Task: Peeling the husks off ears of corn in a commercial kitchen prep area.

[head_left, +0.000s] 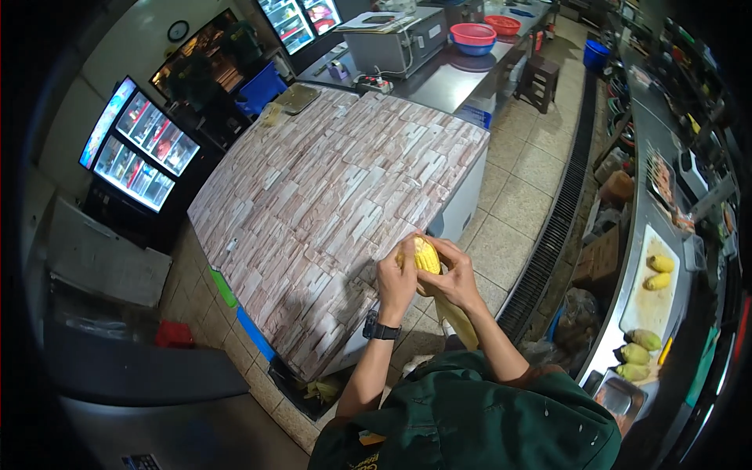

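My left hand (395,278) and my right hand (454,278) both grip a yellow ear of corn (423,253) over the edge of the stone-patterned table top (329,188). The right thumb lies across the kernels. A pale strip of husk (454,317) hangs below my right hand. On the steel counter to my right, a white cutting board (646,301) holds two husked ears (660,262) at its far part. Several ears in green husks (633,352) lie near the board's close end, beside a yellow-handled tool (666,350).
A steel tray (619,395) is on the right counter. A drain grate (548,251) runs along the tiled aisle beside a dark stool (536,82). A bin with husk scraps (321,390) sits below the table. Glass-door fridges (141,149) and basins (472,39) are farther off.
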`<state>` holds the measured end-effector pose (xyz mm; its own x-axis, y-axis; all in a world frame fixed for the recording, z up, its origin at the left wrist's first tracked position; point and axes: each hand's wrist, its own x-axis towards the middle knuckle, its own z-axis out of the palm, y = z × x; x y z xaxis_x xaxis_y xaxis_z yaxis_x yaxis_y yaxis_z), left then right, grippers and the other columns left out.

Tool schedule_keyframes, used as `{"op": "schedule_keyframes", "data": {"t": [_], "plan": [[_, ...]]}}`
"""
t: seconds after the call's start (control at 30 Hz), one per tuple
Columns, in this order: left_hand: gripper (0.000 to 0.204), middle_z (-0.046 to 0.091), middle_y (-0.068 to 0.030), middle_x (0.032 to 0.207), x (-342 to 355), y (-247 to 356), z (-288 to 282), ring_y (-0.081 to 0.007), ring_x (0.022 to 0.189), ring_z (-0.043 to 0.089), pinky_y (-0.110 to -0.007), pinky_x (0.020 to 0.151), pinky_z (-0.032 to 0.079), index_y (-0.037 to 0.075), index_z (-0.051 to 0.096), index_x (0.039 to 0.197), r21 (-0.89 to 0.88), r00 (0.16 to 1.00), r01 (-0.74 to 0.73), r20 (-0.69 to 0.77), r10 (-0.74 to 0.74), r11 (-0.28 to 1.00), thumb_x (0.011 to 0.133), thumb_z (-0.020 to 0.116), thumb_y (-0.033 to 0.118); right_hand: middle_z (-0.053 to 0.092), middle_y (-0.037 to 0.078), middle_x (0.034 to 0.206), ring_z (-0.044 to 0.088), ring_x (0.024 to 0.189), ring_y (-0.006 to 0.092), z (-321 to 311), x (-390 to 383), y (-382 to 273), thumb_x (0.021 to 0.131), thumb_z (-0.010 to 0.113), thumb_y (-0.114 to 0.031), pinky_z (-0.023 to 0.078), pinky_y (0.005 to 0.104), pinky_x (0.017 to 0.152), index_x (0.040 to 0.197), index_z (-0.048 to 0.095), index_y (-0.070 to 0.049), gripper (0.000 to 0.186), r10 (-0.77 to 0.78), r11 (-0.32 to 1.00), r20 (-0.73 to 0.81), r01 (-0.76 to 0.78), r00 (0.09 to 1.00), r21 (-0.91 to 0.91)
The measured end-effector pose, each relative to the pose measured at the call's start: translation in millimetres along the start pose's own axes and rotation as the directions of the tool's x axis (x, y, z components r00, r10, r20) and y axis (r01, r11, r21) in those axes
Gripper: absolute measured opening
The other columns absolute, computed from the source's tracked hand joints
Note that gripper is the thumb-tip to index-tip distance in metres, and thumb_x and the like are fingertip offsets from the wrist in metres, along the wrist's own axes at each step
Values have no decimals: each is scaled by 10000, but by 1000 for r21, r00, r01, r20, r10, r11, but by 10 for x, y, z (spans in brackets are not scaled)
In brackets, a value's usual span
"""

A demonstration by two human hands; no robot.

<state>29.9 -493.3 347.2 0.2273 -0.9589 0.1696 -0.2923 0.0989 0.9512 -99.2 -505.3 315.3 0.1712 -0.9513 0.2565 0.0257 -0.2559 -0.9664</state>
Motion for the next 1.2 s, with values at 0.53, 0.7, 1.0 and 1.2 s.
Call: {"op": "schedule_keyframes", "data": {"t": [0.53, 0.7, 1.0, 1.2], "plan": [[447, 214, 60, 555, 134, -143, 236, -89, 471, 209, -258, 478, 249, 176, 344, 695, -872, 867, 37, -215, -450, 488, 1025, 416, 470, 609, 91, 798, 601, 691, 182, -141, 1017, 801, 936, 591, -446, 496, 329, 602, 941, 598, 18, 464, 789, 529, -246, -419, 562, 738], [434, 223, 49, 558, -78, -166, 219, -101, 479, 214, -287, 504, 250, 153, 340, 708, -853, 893, 61, -185, -410, 519, 1044, 393, 424, 604, 65, 753, 588, 636, 177, -217, 1230, 868, 938, 605, -437, 500, 326, 582, 885, 586, -18, 423, 670, 591, -301, -243, 679, 769], [447, 550, -224, 1297, 130, 85, -274, -210, 1214, 520, -376, 1041, 388, -8, 490, 1344, -206, 994, 111, 19, -109, 972, 995, 539, 267, 665, 82, 962, 615, 868, 126, -159, 953, 227, 704, 868, -238, 509, 277, 783, 1269, 584, 33, 688, 111, 956, 110, -136, 988, 258], [259, 703, -135, 1032, 389, 207, -83, -149, 937, 658, -274, 820, 512, -29, 673, 1111, 41, 998, 1, -61, 2, 999, 934, 650, 158, 680, 84, 968, 607, 895, 125, -80, 822, 142, 615, 874, -148, 480, 277, 829, 1495, 313, -20, 1051, -18, 959, 383, -92, 924, 268]]}}
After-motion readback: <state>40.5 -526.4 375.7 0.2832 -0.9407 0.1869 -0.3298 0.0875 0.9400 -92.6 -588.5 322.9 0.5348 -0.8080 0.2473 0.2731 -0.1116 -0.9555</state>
